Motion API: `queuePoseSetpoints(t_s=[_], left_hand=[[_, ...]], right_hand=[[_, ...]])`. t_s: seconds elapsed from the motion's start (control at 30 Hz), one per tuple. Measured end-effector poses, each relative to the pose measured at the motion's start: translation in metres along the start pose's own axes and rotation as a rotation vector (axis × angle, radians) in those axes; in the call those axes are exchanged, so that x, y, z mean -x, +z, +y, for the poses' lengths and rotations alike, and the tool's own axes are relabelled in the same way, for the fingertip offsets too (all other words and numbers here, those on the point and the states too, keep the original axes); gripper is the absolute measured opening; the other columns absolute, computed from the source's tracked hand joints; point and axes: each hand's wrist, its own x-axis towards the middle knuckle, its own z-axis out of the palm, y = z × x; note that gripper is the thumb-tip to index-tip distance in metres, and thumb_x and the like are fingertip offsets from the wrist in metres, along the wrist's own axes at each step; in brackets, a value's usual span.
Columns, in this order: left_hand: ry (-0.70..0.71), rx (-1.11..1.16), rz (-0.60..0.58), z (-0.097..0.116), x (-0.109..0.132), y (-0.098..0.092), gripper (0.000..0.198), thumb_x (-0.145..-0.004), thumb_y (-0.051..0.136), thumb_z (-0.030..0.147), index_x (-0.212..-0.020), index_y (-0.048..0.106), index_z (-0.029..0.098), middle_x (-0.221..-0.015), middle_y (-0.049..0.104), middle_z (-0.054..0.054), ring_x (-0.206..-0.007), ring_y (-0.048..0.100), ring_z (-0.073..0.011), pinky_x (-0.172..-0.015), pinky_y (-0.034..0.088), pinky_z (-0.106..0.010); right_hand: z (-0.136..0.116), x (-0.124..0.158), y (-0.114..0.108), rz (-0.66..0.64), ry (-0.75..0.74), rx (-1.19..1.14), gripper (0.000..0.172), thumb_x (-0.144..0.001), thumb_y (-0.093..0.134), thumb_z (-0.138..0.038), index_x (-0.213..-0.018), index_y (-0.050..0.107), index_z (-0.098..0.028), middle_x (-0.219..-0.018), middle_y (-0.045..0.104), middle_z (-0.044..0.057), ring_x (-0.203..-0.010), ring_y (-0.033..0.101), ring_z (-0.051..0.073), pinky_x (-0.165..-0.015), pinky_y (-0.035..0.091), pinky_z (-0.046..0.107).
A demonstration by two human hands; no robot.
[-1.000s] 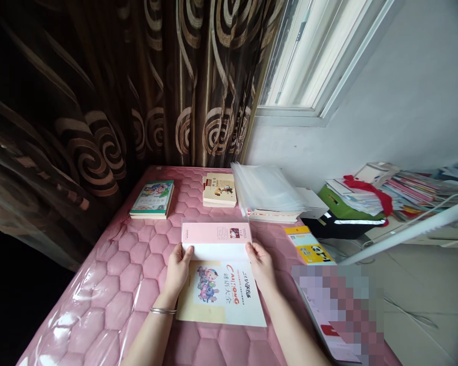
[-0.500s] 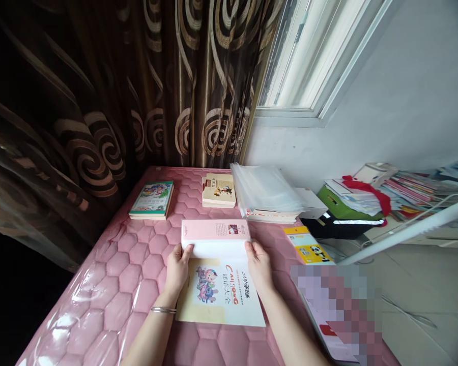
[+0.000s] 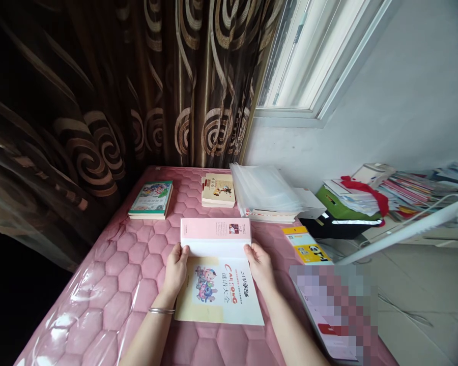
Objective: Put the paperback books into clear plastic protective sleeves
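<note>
Pink quilted mattress (image 3: pixel 118 305) fills the bottom of my view, under a clear plastic cover (image 3: pixel 63 320) that catches the light along its left side. Both forearms come in from the near edge. The left hand (image 3: pixel 175 269), with a silver bangle (image 3: pixel 161 310) on its wrist, and the right hand (image 3: pixel 260 267) sit on a large book (image 3: pixel 217 292) lying flat in the middle of the mattress. Its cartoon cover faces up, and beyond that a white band and a pink printed page (image 3: pixel 216 229) lie towards the far side. Each hand rests over the white band, fingers close together and curled slightly over it. From my angle I cannot tell whether they pinch that edge or only press on it.

Just past the book are a green picture book (image 3: pixel 151 199), a cream book (image 3: pixel 218 190) and a pile of clear plastic sleeves (image 3: pixel 265 190) on more books. A yellow panda booklet (image 3: pixel 307 246) lies to the right, beside a pixelated object (image 3: pixel 332 310). Farther off, a brown swirled curtain (image 3: pixel 175 76) hangs beside a window (image 3: pixel 290 56), and papers with a red ribbon (image 3: pixel 362 190) are heaped to the right.
</note>
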Motion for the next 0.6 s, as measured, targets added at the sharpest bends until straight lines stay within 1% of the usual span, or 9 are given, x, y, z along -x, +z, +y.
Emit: queuePoseSetpoints(t_s=[0.1, 0.2, 0.3, 0.4, 0.47, 0.53, 0.6], left_hand=[[0.001, -0.024, 0.015, 0.0, -0.001, 0.001, 0.041, -0.08, 0.057, 0.057, -0.08, 0.06, 0.016, -0.08, 0.065, -0.004, -0.078, 0.056, -0.0192, -0.072, 0.043, -0.027], [-0.001, -0.055, 0.026, 0.002, -0.001, 0.001, 0.044, -0.079, 0.055, 0.06, -0.081, 0.06, 0.016, -0.082, 0.065, -0.005, -0.079, 0.057, -0.0195, -0.074, 0.043, -0.027], [-0.01, -0.094, 0.035, 0.003, -0.003, 0.002, 0.046, -0.078, 0.053, 0.062, -0.082, 0.06, 0.017, -0.08, 0.065, -0.004, -0.08, 0.057, -0.0197, -0.073, 0.044, -0.027], [-0.005, -0.101, 0.036, 0.004, -0.005, 0.002, 0.046, -0.078, 0.054, 0.062, -0.08, 0.059, 0.016, -0.077, 0.064, -0.003, -0.078, 0.057, -0.019, -0.071, 0.044, -0.027], [0.003, -0.068, 0.013, 0.004, -0.007, 0.0, 0.043, -0.078, 0.057, 0.058, -0.082, 0.06, 0.016, -0.08, 0.066, -0.004, -0.078, 0.058, -0.0185, -0.073, 0.045, -0.027], [-0.01, 0.013, -0.036, 0.005, -0.009, -0.003, 0.039, -0.076, 0.064, 0.051, -0.091, 0.062, 0.015, -0.087, 0.068, -0.005, -0.082, 0.061, -0.0185, -0.076, 0.047, -0.027], [-0.05, 0.127, -0.115, 0.008, -0.012, -0.007, 0.039, -0.071, 0.072, 0.042, -0.097, 0.063, 0.015, -0.095, 0.071, -0.007, -0.087, 0.063, -0.0194, -0.081, 0.049, -0.03]], right_hand=[[0.0, 0.0, 0.001, 0.027, -0.005, 0.061, 0.049, -0.077, 0.057, -0.069, -0.071, 0.058, -0.02, -0.066, 0.061, 0.002, -0.063, 0.054, 0.019, -0.059, 0.043, 0.028], [-0.001, 0.0, 0.001, 0.07, -0.01, 0.152, 0.051, -0.077, 0.053, -0.071, -0.068, 0.056, -0.021, -0.062, 0.059, 0.001, -0.06, 0.052, 0.018, -0.057, 0.041, 0.027], [0.0, -0.001, 0.002, 0.08, -0.014, 0.194, 0.05, -0.079, 0.052, -0.069, -0.071, 0.059, -0.02, -0.063, 0.061, 0.001, -0.06, 0.052, 0.017, -0.058, 0.042, 0.027], [-0.001, -0.003, 0.003, 0.048, -0.02, 0.126, 0.048, -0.08, 0.054, -0.067, -0.073, 0.06, -0.019, -0.069, 0.064, 0.003, -0.066, 0.057, 0.019, -0.061, 0.046, 0.028], [-0.005, -0.005, 0.002, 0.004, -0.02, 0.026, 0.045, -0.078, 0.059, -0.064, -0.077, 0.063, -0.019, -0.077, 0.069, 0.006, -0.072, 0.061, 0.021, -0.067, 0.049, 0.03], [-0.01, -0.008, -0.002, -0.069, -0.004, -0.083, 0.042, -0.075, 0.066, -0.059, -0.088, 0.066, -0.019, -0.088, 0.072, 0.008, -0.079, 0.065, 0.023, -0.073, 0.052, 0.033], [-0.014, -0.009, -0.009, -0.145, 0.016, -0.119, 0.041, -0.072, 0.072, -0.053, -0.095, 0.068, -0.019, -0.095, 0.074, 0.009, -0.085, 0.067, 0.024, -0.079, 0.053, 0.036]])
